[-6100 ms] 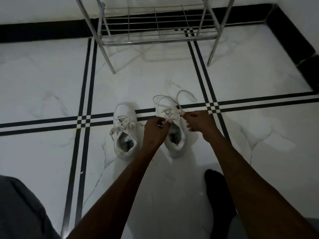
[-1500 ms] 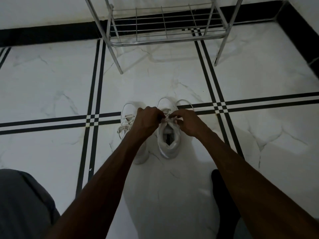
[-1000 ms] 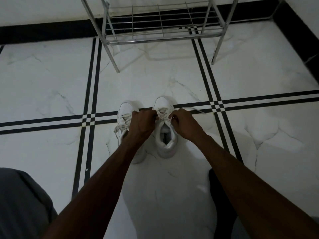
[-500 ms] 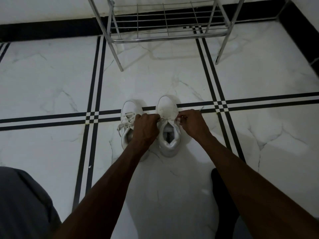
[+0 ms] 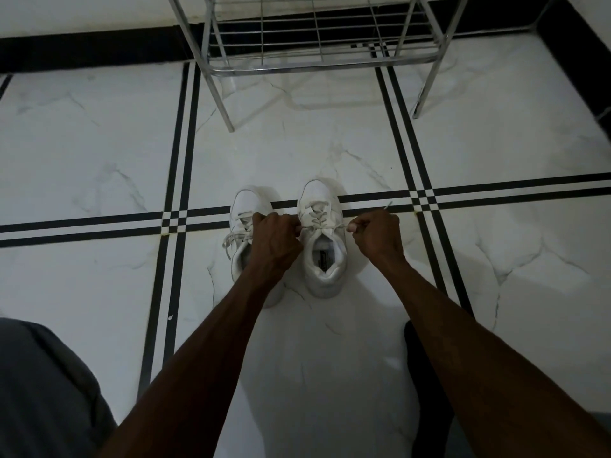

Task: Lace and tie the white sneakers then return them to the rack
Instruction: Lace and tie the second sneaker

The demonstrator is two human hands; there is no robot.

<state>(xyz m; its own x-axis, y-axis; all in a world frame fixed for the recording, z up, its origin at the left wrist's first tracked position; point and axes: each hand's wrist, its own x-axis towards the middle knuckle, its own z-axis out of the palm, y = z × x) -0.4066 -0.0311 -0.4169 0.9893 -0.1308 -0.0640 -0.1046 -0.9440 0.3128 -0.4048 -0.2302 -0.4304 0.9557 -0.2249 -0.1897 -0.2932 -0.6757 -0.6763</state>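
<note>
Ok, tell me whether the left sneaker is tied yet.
Not tied. The left sneaker has slack lace hanging off its side; both hands pull the right sneaker's lace ends.

You look down on a dimly lit floor (image 5: 99, 153) of white, grey-veined marble tiles, divided by paired black inlay stripes (image 5: 180, 160) that cross in small checkered squares. At the far edge, a black skirting band (image 5: 82, 51) runs along the foot of a pale wall (image 5: 82, 11) and turns down the right side. Light falls softly from above, leaving faint shadows on the glossy tiles.
</note>
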